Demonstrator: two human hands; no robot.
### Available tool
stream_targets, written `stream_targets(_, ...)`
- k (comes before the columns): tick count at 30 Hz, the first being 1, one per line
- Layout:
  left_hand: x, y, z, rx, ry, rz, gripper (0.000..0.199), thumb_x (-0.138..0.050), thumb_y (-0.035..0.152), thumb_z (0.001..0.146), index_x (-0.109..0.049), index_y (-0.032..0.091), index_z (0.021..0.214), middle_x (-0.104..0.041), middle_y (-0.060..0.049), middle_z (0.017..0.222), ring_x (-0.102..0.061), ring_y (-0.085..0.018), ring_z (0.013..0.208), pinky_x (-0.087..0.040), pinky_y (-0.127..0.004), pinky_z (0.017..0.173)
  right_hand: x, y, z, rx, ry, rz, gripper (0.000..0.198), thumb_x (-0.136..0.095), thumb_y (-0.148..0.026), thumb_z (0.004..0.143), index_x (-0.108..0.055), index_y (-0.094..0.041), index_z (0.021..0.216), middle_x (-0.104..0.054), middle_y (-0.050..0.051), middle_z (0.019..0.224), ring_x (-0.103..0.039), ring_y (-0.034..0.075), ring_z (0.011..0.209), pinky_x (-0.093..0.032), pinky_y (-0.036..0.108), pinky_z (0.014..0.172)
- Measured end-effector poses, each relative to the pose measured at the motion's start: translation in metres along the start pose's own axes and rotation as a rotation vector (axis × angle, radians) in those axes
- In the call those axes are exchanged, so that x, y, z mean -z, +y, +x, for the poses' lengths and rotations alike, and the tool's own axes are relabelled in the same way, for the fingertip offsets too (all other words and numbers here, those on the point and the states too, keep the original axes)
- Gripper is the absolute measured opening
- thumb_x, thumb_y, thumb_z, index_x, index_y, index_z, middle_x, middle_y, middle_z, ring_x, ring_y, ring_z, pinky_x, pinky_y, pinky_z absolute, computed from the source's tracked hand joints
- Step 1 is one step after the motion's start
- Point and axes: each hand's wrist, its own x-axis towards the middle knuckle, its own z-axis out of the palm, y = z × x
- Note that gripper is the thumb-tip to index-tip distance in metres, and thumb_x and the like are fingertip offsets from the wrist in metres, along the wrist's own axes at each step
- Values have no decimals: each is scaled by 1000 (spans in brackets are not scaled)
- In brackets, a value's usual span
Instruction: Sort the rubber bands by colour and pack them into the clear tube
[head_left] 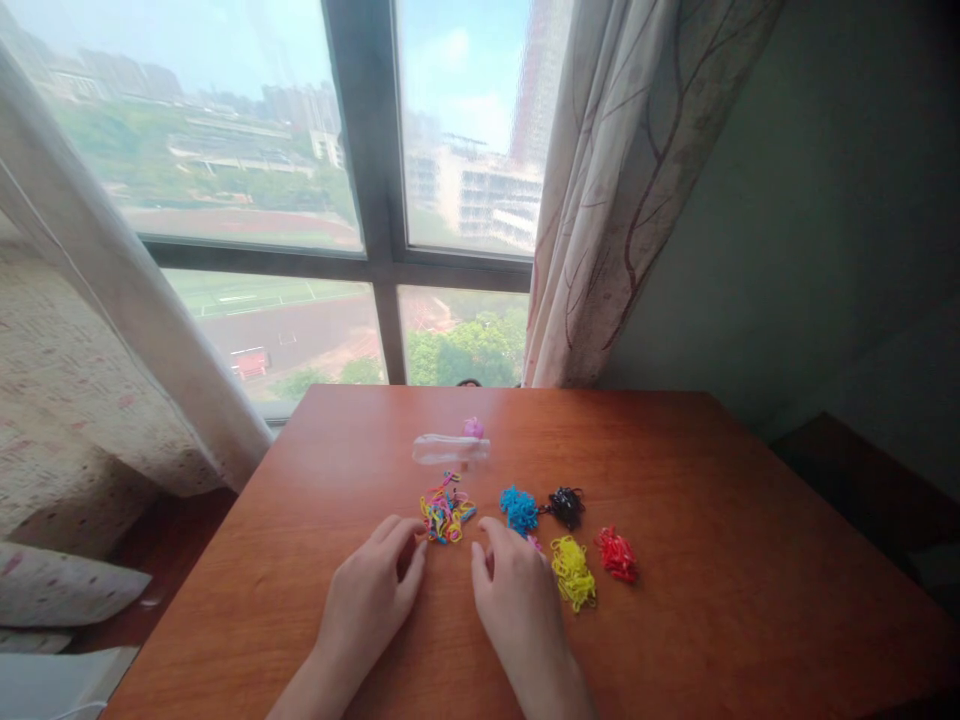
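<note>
Poised beside mixed rubber bands (pixel 448 516) on the table (pixel 690 470), with the pinch apart on left hand (pixel 367 577) and right hand (pixel 519 588). Could muddle blue bands (pixel 518 508) and yellow bands (pixel 573 574) by dragging the right hand too far right.

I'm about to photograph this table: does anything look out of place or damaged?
Nothing looks plainly damaged. The mixed pile of bands near the left hand stands out: its colours are jumbled, while the blue pile, black pile, yellow pile and red pile each look mostly one colour.
</note>
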Motion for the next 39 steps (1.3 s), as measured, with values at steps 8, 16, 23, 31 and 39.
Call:
stream_targets(8, 2, 2, 24, 63, -79, 167, 34, -43, 22, 91, -54, 21, 124, -66, -9, 119, -67, -24, 102, -51, -33, 81, 1, -25, 32, -16, -82, -99, 20, -47, -9, 92, -61, -17, 104, -70, 11, 97, -71, 22, 87, -48, 26, 68)
stream_targets(16, 2, 15, 34, 0, -164, 147, 26, -45, 19, 90, -63, 23, 108, -68, -7, 104, -69, -23, 93, -50, -30, 74, -6, -33, 43, 35, -180, -86, 21, -50, -10, 89, -60, -15, 106, -71, 14, 98, -71, 27, 91, -50, 31, 72)
stream_targets(23, 4, 3, 12, -90, -154, -17, 33, -44, 13, 87, -63, 22, 112, -71, -5, 104, -68, -20, 93, -51, -30, 82, -12, -21, 24, 72, -196, 46, 24, -51, -7, 83, -62, -16, 102, -71, 11, 98, -69, 26, 93, -48, 32, 78)
stream_targets(31, -4, -22, -14, -134, 5, -167, 29, -47, 21, 88, -61, 21, 114, -74, -4, 95, -70, -18, 84, -54, -28, 78, -24, -9, -11, 103, -59, 252, 36, -47, -5, 84, -60, -19, 115, -70, 9, 100, -68, 25, 95, -48, 31, 78)
stream_targets(39, 3, -10, -15, -75, 15, -39, 14, -48, 24, 86, -61, 23, 91, -70, 0, 82, -67, -17, 68, -51, -27, 64, -35, -16, -17, 139, 83, 226, 23, -56, -17, 87, -63, -20, 109, -70, 10, 92, -68, 23, 87, -47, 29, 74)
